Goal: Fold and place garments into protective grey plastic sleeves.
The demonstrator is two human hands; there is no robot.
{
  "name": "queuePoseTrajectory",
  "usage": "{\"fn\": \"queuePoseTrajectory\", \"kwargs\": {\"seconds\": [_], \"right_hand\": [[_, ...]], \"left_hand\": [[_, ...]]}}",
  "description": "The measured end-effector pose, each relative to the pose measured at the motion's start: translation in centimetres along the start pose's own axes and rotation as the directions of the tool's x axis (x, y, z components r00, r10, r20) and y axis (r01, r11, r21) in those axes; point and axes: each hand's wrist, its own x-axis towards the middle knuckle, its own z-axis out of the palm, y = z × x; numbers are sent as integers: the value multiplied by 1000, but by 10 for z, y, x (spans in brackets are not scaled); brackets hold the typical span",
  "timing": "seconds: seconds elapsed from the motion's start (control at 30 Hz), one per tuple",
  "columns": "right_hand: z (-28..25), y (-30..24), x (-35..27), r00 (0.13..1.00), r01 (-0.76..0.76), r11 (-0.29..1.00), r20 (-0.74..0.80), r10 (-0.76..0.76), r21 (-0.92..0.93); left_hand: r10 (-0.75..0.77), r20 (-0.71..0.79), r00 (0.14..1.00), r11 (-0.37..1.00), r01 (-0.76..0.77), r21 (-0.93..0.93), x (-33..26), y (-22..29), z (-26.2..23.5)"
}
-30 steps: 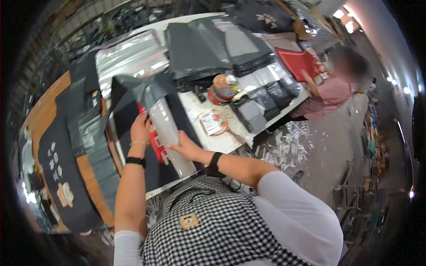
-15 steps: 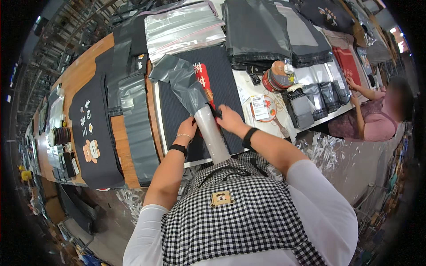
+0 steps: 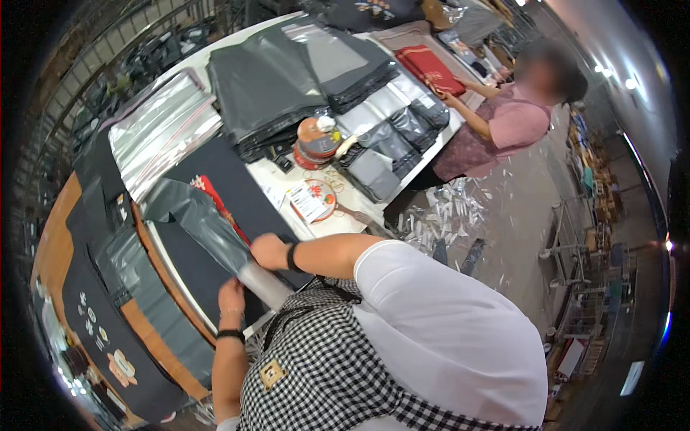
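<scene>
A long grey plastic bag (image 3: 198, 215) lies slantwise over a stack of dark ribbed mats (image 3: 251, 183) with a red printed strip. From the bag's near end sticks a pale translucent roll (image 3: 264, 287) that points at my apron. My right hand (image 3: 269, 251) is closed at the bag's mouth, on the right of the roll. On the left side, my left hand (image 3: 231, 297) has its fingers curled at the same edge. Both hands seem to grip the bag's rim; their fingertips are partly hidden.
Stacked grey bags (image 3: 266, 79) and clear bags (image 3: 165, 133) cover the far table. Right of the mats stand a pile of round tags (image 3: 316, 140) and a labelled round card (image 3: 313, 201). A co-worker (image 3: 503, 126) handles a red mat (image 3: 428, 68). Plastic scraps (image 3: 445, 215) litter the floor.
My view has swung to the right, so the table appears shifted left and tilted. Both hands stay at the bag's mouth. Less of the translucent roll shows below the bag.
</scene>
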Motion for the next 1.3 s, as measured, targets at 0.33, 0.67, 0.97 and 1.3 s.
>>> {"fn": "queuePoseTrajectory", "kwargs": {"seconds": [0.33,0.67,0.97,1.3], "right_hand": [[-26,-12,-25,520,-51,977,840,-153,209],[-9,-2,-87,769,17,989,631,-106,147],[-13,-42,-95,858,-186,946,513,26,264],[31,19,-135,901,-339,707,429,56,620]], "left_hand": [[4,606,796,993,-74,90,-28,-1,-10],[3,616,788,987,-102,126,-62,-1,23],[-178,455,872,953,267,-139,-74,8,29],[6,326,945,933,113,-343,-82,-2,41]]}}
